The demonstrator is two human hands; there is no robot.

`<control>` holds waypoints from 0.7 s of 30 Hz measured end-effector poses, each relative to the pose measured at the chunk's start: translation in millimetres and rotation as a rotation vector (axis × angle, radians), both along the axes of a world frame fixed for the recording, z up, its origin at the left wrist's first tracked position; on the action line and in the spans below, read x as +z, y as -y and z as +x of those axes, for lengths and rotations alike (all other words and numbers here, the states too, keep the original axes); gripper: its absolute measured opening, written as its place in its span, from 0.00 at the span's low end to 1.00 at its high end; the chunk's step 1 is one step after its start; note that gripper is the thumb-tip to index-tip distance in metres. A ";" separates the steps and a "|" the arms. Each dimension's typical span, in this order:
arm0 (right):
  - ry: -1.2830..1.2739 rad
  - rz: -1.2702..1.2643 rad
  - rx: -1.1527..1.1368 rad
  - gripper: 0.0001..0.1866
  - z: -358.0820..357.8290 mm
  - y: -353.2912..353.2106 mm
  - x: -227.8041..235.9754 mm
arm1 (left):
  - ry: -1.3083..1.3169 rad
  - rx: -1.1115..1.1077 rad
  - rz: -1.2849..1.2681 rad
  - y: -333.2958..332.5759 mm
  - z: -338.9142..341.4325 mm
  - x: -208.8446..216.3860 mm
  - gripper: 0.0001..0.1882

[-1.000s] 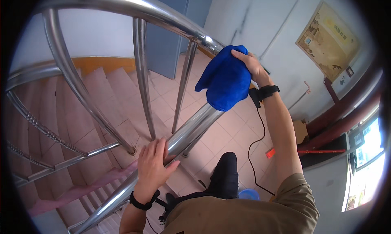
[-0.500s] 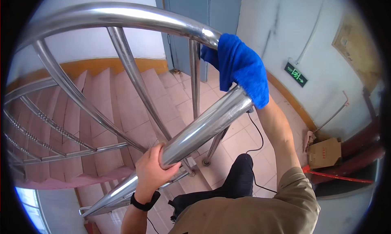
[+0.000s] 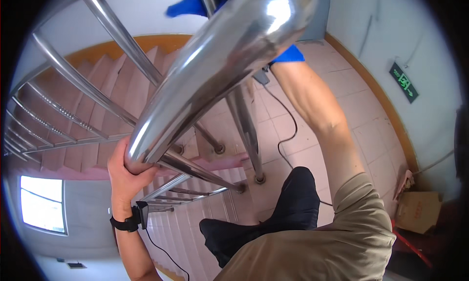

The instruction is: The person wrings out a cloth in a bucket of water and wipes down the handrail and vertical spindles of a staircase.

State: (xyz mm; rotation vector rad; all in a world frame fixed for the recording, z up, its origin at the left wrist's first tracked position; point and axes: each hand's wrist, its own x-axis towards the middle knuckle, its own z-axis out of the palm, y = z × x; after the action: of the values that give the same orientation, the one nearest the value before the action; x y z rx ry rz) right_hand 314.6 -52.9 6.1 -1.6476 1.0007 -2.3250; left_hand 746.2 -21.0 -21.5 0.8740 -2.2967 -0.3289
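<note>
A thick, shiny steel handrail [image 3: 220, 61] runs close in front of me, rising from the lower left to the upper right. Around its lower left end curl the fingers of my left hand [image 3: 124, 166]. My right forearm [image 3: 312, 95] reaches behind the upper part of the rail, which hides the right hand. A blue cloth [image 3: 289, 54] shows at that wrist, and more of it sticks out beyond the rail at the top. The cloth goes with the right hand, whose fingers I cannot see. Each wrist has a black device with a cable on it.
Slim steel balusters [image 3: 244, 124] stand below the rail. Pinkish stairs [image 3: 97, 90] climb at the left, and another flight descends below. On the right wall hangs a green-lit sign [image 3: 403, 82]; a cardboard box [image 3: 417, 211] sits at the lower right. A window [image 3: 43, 204] is at the lower left.
My view has leaned in, so the rail looks much larger. The right hand and cloth have gone from on top of the rail to behind it. My left hand still grips the rail.
</note>
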 end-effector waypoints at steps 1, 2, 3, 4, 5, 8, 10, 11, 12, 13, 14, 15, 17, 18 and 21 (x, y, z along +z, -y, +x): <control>0.045 -0.003 0.071 0.16 2.8 2.9 2.4 | -0.035 -0.022 0.020 1.5 -3.3 -2.1 0.36; 0.096 -0.008 0.152 0.16 21.5 -2.8 -2.9 | -0.038 0.016 0.063 1.3 0.2 -2.2 0.35; 0.142 -0.008 0.206 0.17 31.0 19.6 10.5 | -0.031 0.007 0.053 2.5 -5.6 -4.5 0.35; 0.190 -0.020 0.304 0.17 37.2 -4.9 -2.6 | -0.066 -0.011 0.042 -2.7 2.9 0.7 0.36; 0.235 -0.019 0.373 0.18 38.5 -9.0 -3.5 | -0.105 -0.056 0.046 -4.5 2.6 0.2 0.36; 0.361 -0.019 0.583 0.20 45.6 4.6 8.9 | -0.052 0.017 0.026 -2.5 11.2 -2.5 0.37; 0.344 -0.461 0.807 0.29 -9.4 103.7 -7.2 | -0.043 -0.064 -0.002 10.7 -23.1 -10.9 0.38; 0.361 -0.431 0.621 0.26 40.6 89.4 6.6 | 0.007 0.033 -0.047 5.3 11.8 -8.1 0.39; 0.057 -0.384 0.205 0.24 32.5 78.8 10.7 | 0.017 0.042 -0.046 4.9 17.5 -6.6 0.40; -0.244 -0.318 -0.226 0.23 20.9 70.4 11.2 | 0.021 0.047 -0.054 6.4 16.9 -7.8 0.40; -0.233 -0.319 -0.220 0.23 22.2 59.5 10.5 | 0.019 0.069 -0.030 7.4 21.6 -8.1 0.41; -0.198 -0.238 -0.171 0.20 26.6 48.2 7.3 | 0.018 0.090 -0.006 6.7 25.0 -7.9 0.42; -0.162 -0.163 -0.135 0.18 24.2 32.5 -6.7 | -0.001 0.074 -0.035 4.9 20.3 -8.2 0.35; -0.118 -0.083 -0.019 0.17 24.0 34.6 -24.7 | -0.022 0.064 -0.059 3.7 19.4 -9.1 0.29; -0.063 0.022 0.182 0.16 13.1 45.6 -65.0 | 0.054 0.114 -0.024 4.7 23.8 -10.7 0.27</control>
State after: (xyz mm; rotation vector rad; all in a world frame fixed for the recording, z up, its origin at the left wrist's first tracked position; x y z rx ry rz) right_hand 327.8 -98.5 -59.0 -1.7347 0.8446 -2.1511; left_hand 770.1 -25.7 -32.3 1.0077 -2.2839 -0.2307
